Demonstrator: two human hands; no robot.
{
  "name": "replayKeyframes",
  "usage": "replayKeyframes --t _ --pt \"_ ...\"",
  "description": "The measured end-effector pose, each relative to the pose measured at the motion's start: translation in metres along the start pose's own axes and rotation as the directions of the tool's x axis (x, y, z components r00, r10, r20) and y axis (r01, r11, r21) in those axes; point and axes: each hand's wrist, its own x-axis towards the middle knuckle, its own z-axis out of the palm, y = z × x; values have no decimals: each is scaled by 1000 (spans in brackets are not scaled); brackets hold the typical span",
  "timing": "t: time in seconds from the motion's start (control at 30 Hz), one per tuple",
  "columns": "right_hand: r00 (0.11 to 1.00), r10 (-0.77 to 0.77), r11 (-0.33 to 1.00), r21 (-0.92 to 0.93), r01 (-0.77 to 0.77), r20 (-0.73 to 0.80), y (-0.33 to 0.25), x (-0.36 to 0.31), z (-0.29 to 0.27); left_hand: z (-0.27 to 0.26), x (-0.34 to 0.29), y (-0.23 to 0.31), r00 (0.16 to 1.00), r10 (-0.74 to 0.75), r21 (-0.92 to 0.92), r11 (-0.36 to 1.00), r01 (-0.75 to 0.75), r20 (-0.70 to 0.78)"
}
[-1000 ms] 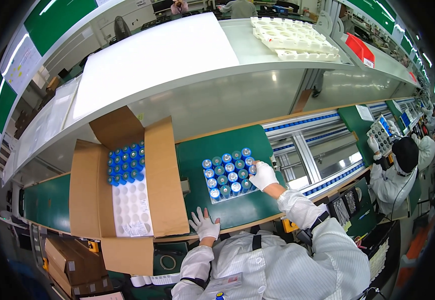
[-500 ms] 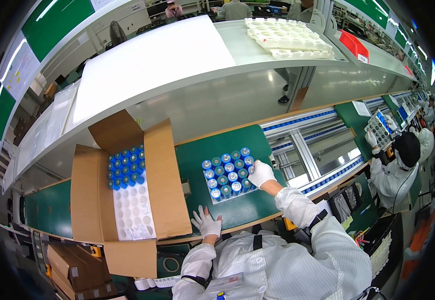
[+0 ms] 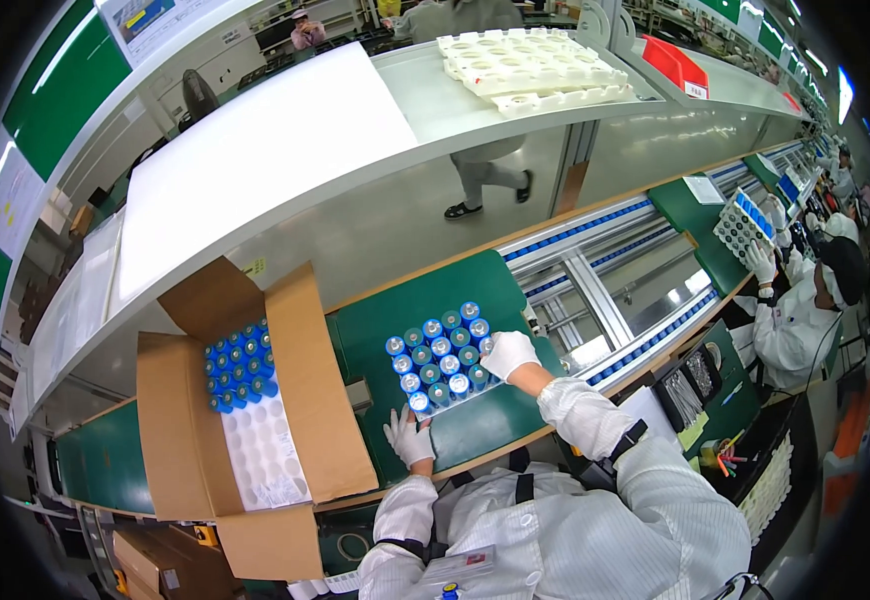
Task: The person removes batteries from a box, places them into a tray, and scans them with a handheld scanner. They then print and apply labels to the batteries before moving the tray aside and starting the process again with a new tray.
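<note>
A block of blue cylindrical battery cells [image 3: 441, 346] stands upright in rows on a pale tray, on the green work mat [image 3: 375, 330]. Some cell tops are silvery, others dark green. My right hand [image 3: 510, 356], white-gloved, curls over the block's right edge; its back hides the fingertips and whatever is between them. At the tray's near left corner is my left hand [image 3: 408, 438], also gloved, fingers spread and thumb beside the corner, holding nothing. To the left, an open cardboard box [image 3: 320, 390] contains more blue cells [image 3: 240, 365] and a white tray with round pockets [image 3: 260, 450].
A roller conveyor [image 3: 595, 290] runs off to the right, where a co-worker [image 3: 805, 320] handles another tray. Overhead, a shelf carries stacked cream trays [image 3: 530, 65] and a red bin [image 3: 675, 65]. A black holder [image 3: 690, 390] and pens [image 3: 727, 458] lie at right.
The whole view has shifted. My left hand has moved in to the tray's near left corner; my right hand stays at the block's right edge. A walking person's legs now show behind the bench.
</note>
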Motion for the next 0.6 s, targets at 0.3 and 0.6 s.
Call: replayKeyframes --t 0.3,0.6 --pt "989 -123 992 -30 125 79 1 5 0 11 -1 -14 994 84 -30 996 -86 -67" --pt "966 -40 936 328 126 -256 82 -37 -27 -6 4 0 991 130 -46 991 -129 19"
